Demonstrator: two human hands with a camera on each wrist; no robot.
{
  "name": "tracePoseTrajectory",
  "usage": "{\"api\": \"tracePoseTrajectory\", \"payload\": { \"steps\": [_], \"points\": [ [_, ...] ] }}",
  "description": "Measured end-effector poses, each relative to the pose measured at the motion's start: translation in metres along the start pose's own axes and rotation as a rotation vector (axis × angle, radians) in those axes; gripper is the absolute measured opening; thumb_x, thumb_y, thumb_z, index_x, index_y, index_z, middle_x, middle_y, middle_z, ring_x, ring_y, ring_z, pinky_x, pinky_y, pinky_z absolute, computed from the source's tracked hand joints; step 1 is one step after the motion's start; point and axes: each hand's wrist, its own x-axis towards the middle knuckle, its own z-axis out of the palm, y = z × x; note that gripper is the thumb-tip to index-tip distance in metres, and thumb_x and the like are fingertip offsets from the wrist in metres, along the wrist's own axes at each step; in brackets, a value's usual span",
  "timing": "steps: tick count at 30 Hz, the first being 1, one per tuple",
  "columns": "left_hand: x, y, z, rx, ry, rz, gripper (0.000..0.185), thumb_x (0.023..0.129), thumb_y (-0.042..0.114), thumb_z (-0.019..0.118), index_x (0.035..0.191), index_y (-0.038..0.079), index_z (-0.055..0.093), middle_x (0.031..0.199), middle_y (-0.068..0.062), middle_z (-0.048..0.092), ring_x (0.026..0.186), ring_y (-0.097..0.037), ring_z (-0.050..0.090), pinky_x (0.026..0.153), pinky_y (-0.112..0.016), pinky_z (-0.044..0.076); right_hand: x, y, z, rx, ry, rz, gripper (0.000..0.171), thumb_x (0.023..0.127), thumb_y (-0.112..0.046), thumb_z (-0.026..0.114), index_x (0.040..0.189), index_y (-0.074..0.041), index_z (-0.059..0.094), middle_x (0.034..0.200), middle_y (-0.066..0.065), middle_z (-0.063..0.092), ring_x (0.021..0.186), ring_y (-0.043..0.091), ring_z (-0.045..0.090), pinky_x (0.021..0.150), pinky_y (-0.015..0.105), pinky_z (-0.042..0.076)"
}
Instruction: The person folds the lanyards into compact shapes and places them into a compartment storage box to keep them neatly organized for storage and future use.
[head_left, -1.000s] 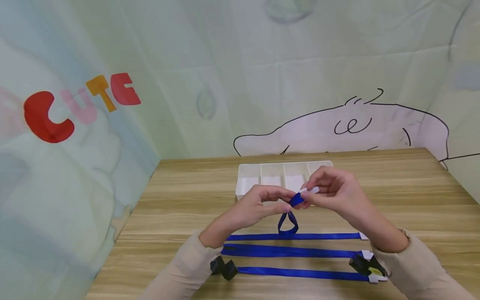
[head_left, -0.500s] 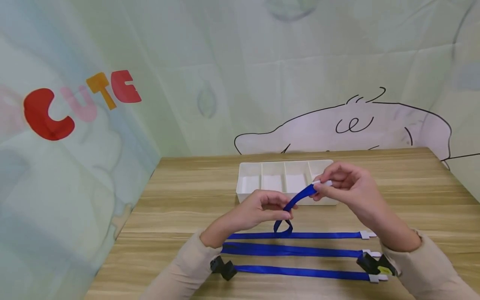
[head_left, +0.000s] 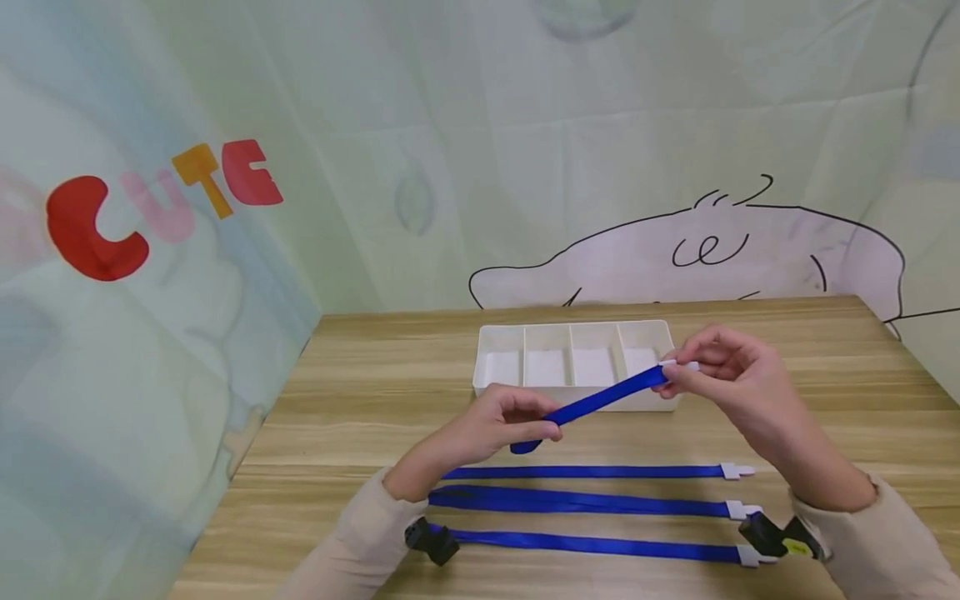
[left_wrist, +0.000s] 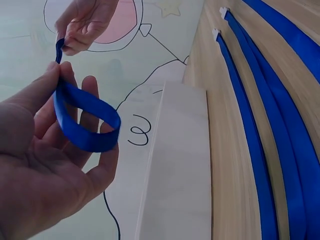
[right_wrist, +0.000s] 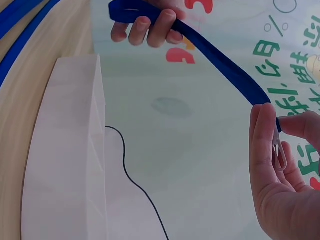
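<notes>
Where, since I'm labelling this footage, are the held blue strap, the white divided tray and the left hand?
Held blue strap (head_left: pixel 606 397): head view, middle of the stretch between both hands.
White divided tray (left_wrist: pixel 177 165): left wrist view, outer wall.
Left hand (head_left: pixel 483 425): head view, near the thumb's base.

Booth-like corner (head_left: pixel 291 250): cartoon-printed hangings (head_left: pixel 480 167), table (head_left: pixel 390 358)

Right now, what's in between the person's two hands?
A blue strap runs from the left hand to the right hand; the head view shows it.
</notes>
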Motion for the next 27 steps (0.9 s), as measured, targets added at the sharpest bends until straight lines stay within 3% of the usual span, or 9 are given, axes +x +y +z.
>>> {"api": "tracePoseTrajectory", "payload": {
  "steps": [5, 8, 12, 17, 23, 27],
  "points": [
    [-0.005, -0.001, -0.004, 0.012, 0.020, -0.018, 0.019, 0.099, 0.006, 0.062, 0.110, -0.007, 0.070, 0.096, -0.011, 0.073, 0.083, -0.013, 0.064, 0.071, -0.023, 0.051, -0.003, 0.002, -0.006, -0.024, 0.043, 0.009, 0.009, 0.090, 0.015, 0.063, 0.095, 0.008, 0.060, 0.089, 0.012, 0.073, 0.072, 0.024, 0.073, 0.076, 0.034, 0.060],
    [-0.007, -0.002, -0.006, 0.001, 0.023, -0.022, 0.020, 0.100, 0.004, 0.059, 0.110, -0.011, 0.067, 0.096, -0.015, 0.073, 0.087, -0.018, 0.067, 0.079, -0.037, 0.058, -0.004, 0.003, -0.009, 0.010, 0.036, -0.005, 0.011, 0.090, 0.017, 0.062, 0.095, 0.007, 0.061, 0.089, 0.012, 0.073, 0.072, 0.023, 0.072, 0.075, 0.034, 0.060],
    [-0.008, -0.004, -0.009, 0.004, 0.033, -0.032, 0.019, 0.101, 0.005, 0.058, 0.106, -0.010, 0.068, 0.093, -0.014, 0.072, 0.088, -0.025, 0.068, 0.085, -0.050, 0.056, -0.005, 0.005, -0.012, 0.034, 0.024, -0.019, 0.013, 0.090, 0.018, 0.061, 0.095, 0.006, 0.062, 0.089, 0.012, 0.073, 0.072, 0.022, 0.073, 0.075, 0.032, 0.060],
    [-0.010, -0.006, -0.011, 0.008, 0.050, -0.050, 0.018, 0.101, 0.006, 0.058, 0.102, -0.008, 0.070, 0.090, -0.014, 0.072, 0.085, -0.030, 0.068, 0.081, -0.048, 0.058, -0.006, 0.007, -0.016, 0.012, 0.055, 0.000, 0.012, 0.090, 0.018, 0.061, 0.095, 0.007, 0.061, 0.089, 0.012, 0.073, 0.072, 0.023, 0.073, 0.075, 0.034, 0.059],
    [-0.013, -0.007, -0.013, 0.066, 0.100, -0.126, 0.022, 0.102, 0.011, 0.058, 0.101, -0.006, 0.071, 0.089, -0.010, 0.074, 0.081, -0.030, 0.068, 0.068, -0.024, 0.053, -0.010, 0.010, -0.023, 0.022, 0.084, 0.018, 0.013, 0.089, 0.019, 0.061, 0.095, 0.008, 0.062, 0.088, 0.012, 0.073, 0.072, 0.024, 0.072, 0.074, 0.034, 0.059],
    [-0.015, -0.007, -0.015, 0.084, 0.137, -0.167, 0.023, 0.102, 0.013, 0.059, 0.100, -0.007, 0.070, 0.088, -0.009, 0.074, 0.080, -0.031, 0.067, 0.064, -0.022, 0.050, -0.010, 0.012, -0.026, 0.029, 0.086, 0.025, 0.012, 0.090, 0.018, 0.061, 0.096, 0.008, 0.062, 0.089, 0.012, 0.073, 0.072, 0.025, 0.072, 0.073, 0.035, 0.060]
  ]
}}
